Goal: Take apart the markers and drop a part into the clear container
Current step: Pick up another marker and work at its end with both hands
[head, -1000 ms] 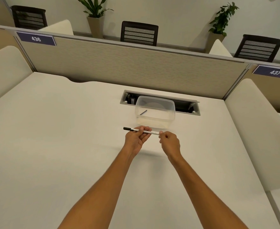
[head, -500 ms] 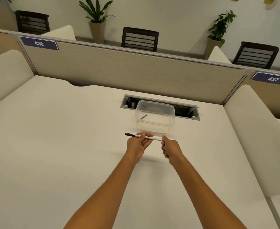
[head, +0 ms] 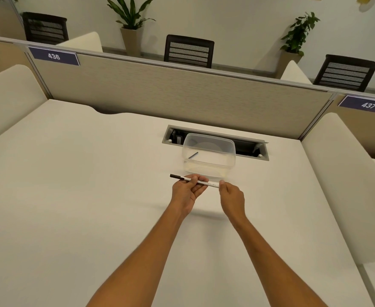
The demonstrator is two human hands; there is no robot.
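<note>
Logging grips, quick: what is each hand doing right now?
Left hand: closed on the slim white marker with a black cap.
Right hand: closed, pinching the same marker's right end.

Both hands held a slim white marker (head: pixel 201 182) level above the white counter (head: pixel 71 185), just in front of the clear container (head: pixel 209 152). The left hand (head: pixel 187 192) gripped its middle, with the black end sticking out to the left. The right hand (head: pixel 230 196) pinched the other end. A small dark part (head: pixel 193 155) lay inside the container, which stood beside a cable slot (head: pixel 250 147) below the partition (head: pixel 182 94).
</note>
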